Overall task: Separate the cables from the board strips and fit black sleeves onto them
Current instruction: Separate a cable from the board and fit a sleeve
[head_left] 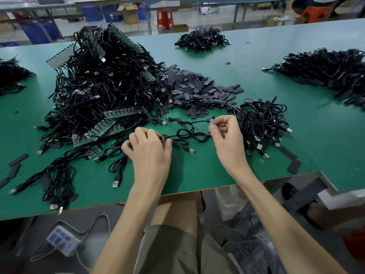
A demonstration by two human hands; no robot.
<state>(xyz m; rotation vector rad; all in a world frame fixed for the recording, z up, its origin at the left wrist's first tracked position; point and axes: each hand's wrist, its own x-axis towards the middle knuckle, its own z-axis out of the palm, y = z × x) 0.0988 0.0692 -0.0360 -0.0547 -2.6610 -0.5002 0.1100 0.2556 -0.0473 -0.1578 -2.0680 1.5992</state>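
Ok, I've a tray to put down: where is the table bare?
Bare table right of the cable bundle by the right hand, and between the sleeve pile and the far-right cable heap. A narrower strip along the near edge. Crowded left of centre: the tangle of cables and board strips spills to the edge.

The cable (pixel 194 134) between left hand (pixel 150 149) and right hand (pixel 225 133) is glossy black plastic; the plug (pixel 190 149) beside the left hand shiny metal; sleeves (pixel 197 89) beyond the right hand matt; table (pixel 197 171) beneath smooth matt green
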